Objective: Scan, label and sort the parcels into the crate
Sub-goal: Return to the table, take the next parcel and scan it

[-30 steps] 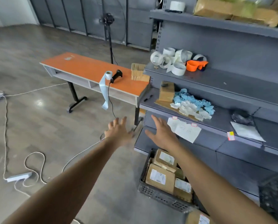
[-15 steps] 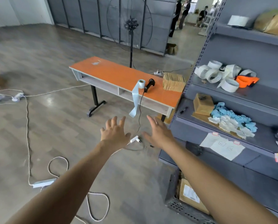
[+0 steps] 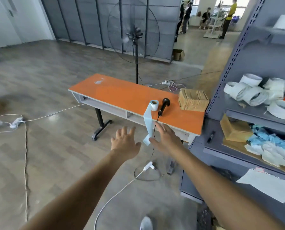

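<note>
Scanner [image 3: 165, 103] (black, handheld) lies on the orange table [image 3: 121, 93], close to the front edge and toward the right end. Its cord [image 3: 154, 133] drops over that edge to the floor. Label roll [image 3: 154, 105] stands just left of it, and a pale blue strip [image 3: 147, 128] hangs from the roll down past the table front. Stack of flat cardboard [image 3: 193, 99] sits at the table's right end, beside the grey shelving [image 3: 234, 60].

I see both hands stretched out ahead, holding nothing.
- Left hand [image 3: 125, 143]: palm down, fingers straight and spread, in the air short of the table.
- Right hand [image 3: 167, 140]: fingers straight and apart, reaching up to the table edge below the scanner. The thumb overlaps the hanging strip and cord; I cannot tell whether it touches them.

On the shelving:
- Loose tape rolls [image 3: 248, 92] on the upper shelf.
- Brown box [image 3: 234, 130] and a heap of blue and white scraps [image 3: 271, 145] on the shelf below.
- Black marker [image 3: 210, 136] at that shelf's left end.
- White paper [image 3: 267, 185] hanging from a lower lip.

Standing fan [image 3: 135, 34] behind the table. Power strip [image 3: 16, 122] with white cables on the floor, far left.
</note>
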`<state>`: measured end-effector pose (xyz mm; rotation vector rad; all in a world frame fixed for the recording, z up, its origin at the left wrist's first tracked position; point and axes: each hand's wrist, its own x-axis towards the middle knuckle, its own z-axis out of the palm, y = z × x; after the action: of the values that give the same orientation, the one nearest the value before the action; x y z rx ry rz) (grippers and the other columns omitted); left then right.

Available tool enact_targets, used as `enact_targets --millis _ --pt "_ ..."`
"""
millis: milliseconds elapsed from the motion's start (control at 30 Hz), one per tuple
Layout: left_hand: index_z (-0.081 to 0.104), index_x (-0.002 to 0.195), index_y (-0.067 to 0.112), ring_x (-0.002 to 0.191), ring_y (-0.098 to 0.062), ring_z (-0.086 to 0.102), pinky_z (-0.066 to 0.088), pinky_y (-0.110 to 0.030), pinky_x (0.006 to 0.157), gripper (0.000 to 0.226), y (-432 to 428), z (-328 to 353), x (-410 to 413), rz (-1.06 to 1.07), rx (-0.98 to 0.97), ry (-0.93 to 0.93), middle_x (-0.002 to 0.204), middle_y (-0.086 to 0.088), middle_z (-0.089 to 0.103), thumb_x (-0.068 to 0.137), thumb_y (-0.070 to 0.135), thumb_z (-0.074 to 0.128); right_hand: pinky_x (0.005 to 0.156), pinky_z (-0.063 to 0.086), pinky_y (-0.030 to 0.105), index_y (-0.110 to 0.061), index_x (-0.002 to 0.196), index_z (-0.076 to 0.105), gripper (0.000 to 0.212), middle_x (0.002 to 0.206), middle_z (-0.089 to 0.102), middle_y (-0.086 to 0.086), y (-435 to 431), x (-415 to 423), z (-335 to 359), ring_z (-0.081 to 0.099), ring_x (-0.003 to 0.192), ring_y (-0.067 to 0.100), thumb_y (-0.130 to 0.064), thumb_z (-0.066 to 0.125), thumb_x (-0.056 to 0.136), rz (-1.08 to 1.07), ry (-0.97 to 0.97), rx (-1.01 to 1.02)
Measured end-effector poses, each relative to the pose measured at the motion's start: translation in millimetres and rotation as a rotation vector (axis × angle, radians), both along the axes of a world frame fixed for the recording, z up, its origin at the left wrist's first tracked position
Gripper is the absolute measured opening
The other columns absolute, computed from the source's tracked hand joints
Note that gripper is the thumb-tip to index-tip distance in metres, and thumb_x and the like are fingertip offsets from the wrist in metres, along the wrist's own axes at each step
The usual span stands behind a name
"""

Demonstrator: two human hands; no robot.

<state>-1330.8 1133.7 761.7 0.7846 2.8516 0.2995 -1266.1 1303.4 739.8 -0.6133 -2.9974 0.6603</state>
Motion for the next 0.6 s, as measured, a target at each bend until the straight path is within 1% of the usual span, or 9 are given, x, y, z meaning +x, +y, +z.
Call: enact_targets --millis 100,200,267,400,467,600 --pt "0.011 0.152 0.028 0.142 -0.031 0.019 0.030 -0.050 0.111 0.072 41.5 6.0 -59.2 -0.002 0.013 -0.006 0.153 -0.006 0.021 0.094 0.050 0.046 0.108 0.035 0.051 -0.035 0.156 0.013 0.076 0.162 0.016 0.003 39.3 -56.2 4.3 0.020 0.146 0.028 -0.054 0.053 0.094 -0.036 0.006 -0.025" --pt "0.010 0.152 0.028 0.142 -0.029 0.017 0.030 -0.050 0.111 0.072 80.4 12.7 -107.0 -0.036 0.034 -0.005 0.155 -0.004 0.018 0.094 0.050 0.046 0.106 0.037 0.053 -0.037 0.155 0.013 0.076 0.161 0.018 0.003 75.1 -104.2 11.3 0.022 0.145 0.029 -0.056 0.052 0.093 -0.054 0.021 -0.003" --pt "0.011 0.152 0.028 0.143 -0.028 0.017 0.031 -0.050 0.110 0.072 103.4 16.0 -134.0 -0.072 0.042 0.002 0.155 -0.003 0.018 0.094 0.049 0.047 0.104 0.039 0.053 -0.037 0.154 0.015 0.075 0.157 0.023 0.001 93.7 -129.6 16.6 0.026 0.143 0.030 -0.056 0.053 0.092 -0.071 0.034 0.000" --pt "0.012 0.151 0.027 0.141 -0.028 0.018 0.032 -0.049 0.109 0.071 150.5 19.8 -185.3 -0.137 0.055 0.021 0.154 -0.004 0.018 0.094 0.049 0.047 0.107 0.037 0.053 -0.035 0.153 0.022 0.073 0.158 0.024 0.001 126.8 -170.5 19.7 0.026 0.145 0.028 -0.052 0.057 0.091 -0.116 0.087 -0.005" --pt "0.012 0.152 0.027 0.142 -0.028 0.017 0.031 -0.048 0.109 0.071 173.0 18.5 -209.5 -0.179 0.064 0.003 0.155 -0.004 0.017 0.094 0.048 0.047 0.108 0.037 0.053 -0.034 0.154 0.020 0.075 0.159 0.023 0.002 146.1 -187.9 18.4 0.023 0.146 0.027 -0.054 0.056 0.091 -0.151 0.083 0.005" --pt "0.012 0.152 0.029 0.142 -0.028 0.015 0.030 -0.048 0.109 0.068 215.1 12.0 -259.9 -0.291 0.071 -0.023 0.156 -0.004 0.015 0.094 0.047 0.045 0.111 0.035 0.051 -0.035 0.156 0.014 0.075 0.162 0.017 0.003 183.2 -217.4 14.4 0.020 0.148 0.026 -0.055 0.052 0.094 -0.283 0.012 0.034"
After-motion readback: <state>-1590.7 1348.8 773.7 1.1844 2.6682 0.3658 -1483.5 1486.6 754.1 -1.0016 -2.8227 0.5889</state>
